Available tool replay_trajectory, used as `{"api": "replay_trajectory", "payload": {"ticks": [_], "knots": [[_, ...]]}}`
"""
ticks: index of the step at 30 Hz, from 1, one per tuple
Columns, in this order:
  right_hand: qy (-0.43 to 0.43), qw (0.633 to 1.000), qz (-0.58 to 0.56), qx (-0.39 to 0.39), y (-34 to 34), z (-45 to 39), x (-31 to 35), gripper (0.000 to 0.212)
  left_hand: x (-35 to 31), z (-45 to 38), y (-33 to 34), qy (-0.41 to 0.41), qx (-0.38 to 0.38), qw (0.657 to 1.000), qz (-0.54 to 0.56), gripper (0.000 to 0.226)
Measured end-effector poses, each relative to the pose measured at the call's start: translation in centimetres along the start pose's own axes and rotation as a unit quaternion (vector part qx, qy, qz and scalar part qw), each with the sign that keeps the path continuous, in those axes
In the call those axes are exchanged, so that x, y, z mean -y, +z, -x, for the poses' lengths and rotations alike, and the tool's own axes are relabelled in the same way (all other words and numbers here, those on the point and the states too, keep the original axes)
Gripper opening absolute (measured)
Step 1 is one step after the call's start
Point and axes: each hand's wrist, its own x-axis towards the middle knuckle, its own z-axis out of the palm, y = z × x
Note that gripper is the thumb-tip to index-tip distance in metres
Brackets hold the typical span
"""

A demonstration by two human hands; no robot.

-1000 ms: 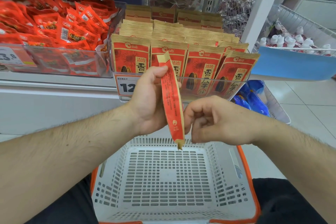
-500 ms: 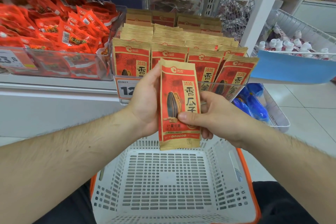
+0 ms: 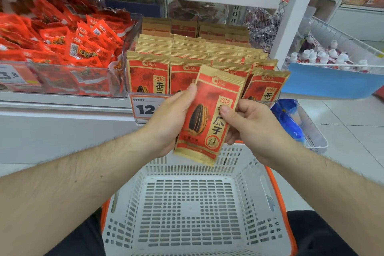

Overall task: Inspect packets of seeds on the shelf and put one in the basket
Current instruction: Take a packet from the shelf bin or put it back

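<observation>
While both the left hand (image 3: 170, 118) and right hand (image 3: 247, 122) pinch one seed packet (image 3: 207, 118) above the white basket (image 3: 187, 203), shelved packets (image 3: 149, 72) stand just beyond, red snack bags (image 3: 62, 48) far left

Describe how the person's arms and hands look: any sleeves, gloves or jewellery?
Both forearms are bare, with visible hair and no sleeves in view. The left hand and right hand wear no gloves, and no rings, watch or bracelet show. Dark clothing appears below the arms.
</observation>
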Motion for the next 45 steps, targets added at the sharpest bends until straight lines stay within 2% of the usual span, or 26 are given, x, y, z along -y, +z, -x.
{"api": "replay_trajectory", "payload": {"ticks": [3,5,9,13,18,20,22,25,26,27,29,30,31,34,38,45], "knots": [[0.003,0.998,-0.053,-0.019,-0.1,0.0,0.4,0.016,0.2,-0.3,-0.7,0.048,-0.026,0.992,-0.114,0.025],[0.024,0.996,-0.081,-0.011,-0.3,0.0,0.8,0.017,0.0,-0.3,-1.0,0.072,-0.021,0.985,-0.156,0.025],[0.044,0.992,-0.113,-0.018,-0.8,0.1,1.7,0.014,-1.6,-0.1,-1.0,0.067,0.015,0.98,-0.188,0.033],[0.041,0.983,-0.173,-0.036,-1.3,-0.1,2.7,0.01,-4.2,-0.3,-0.7,0.048,0.033,0.984,-0.171,0.018],[0.093,0.928,-0.356,-0.053,-1.4,-1.4,5.2,0.014,-8.4,-1.5,-0.5,0.072,-0.051,0.991,-0.102,0.011],[0.104,0.911,-0.396,-0.05,-1.4,-1.9,6.3,0.013,-9.8,-2.3,-0.1,0.1,-0.075,0.989,-0.077,0.01],[0.098,0.902,-0.417,-0.054,-1.5,-2.5,7.2,0.01,-11.3,-3.3,0.2,0.129,-0.098,0.984,-0.072,0.019],[0.06,0.9,-0.426,-0.066,-2.2,-3.9,8.6,0.012,-13.2,-5.3,-0.7,0.169,-0.151,0.966,-0.126,0.022],[0.043,0.903,-0.421,-0.075,-2.6,-4.6,8.8,0.013,-13.7,-6.1,-1.4,0.185,-0.176,0.944,-0.21,0.022],[0.026,0.908,-0.409,-0.085,-2.9,-5.2,9.1,0.013,-14.0,-7.2,-2.3,0.198,-0.195,0.897,-0.344,0.022],[-0.012,0.926,-0.363,-0.105,-3.6,-6.5,9.7,0.016,-14.3,-8.9,-3.4,0.162,-0.181,0.755,-0.609,0.019],[-0.036,0.937,-0.327,-0.113,-3.9,-7.3,9.8,0.019,-14.4,-9.7,-3.8,0.122,-0.15,0.702,-0.686,0.025],[-0.06,0.949,-0.287,-0.12,-4.0,-8.0,10.1,0.02,-14.5,-10.7,-4.1,0.087,-0.111,0.674,-0.725,0.037],[-0.152,0.971,-0.103,-0.151,-3.9,-10.5,10.4,0.01,-14.3,-12.8,-4.9,0.046,-0.017,0.661,-0.749,0.06],[-0.198,0.954,0.164,-0.154,-3.1,-13.5,10.5,0.026,-14.0,-13.6,-5.9,0.035,0.023,0.698,-0.715,0.056],[-0.172,0.937,0.287,-0.098,-2.0,-17.9,10.6,0.038,-13.7,-13.7,-6.4,0.047,0.049,0.701,-0.71,0.042]]}}
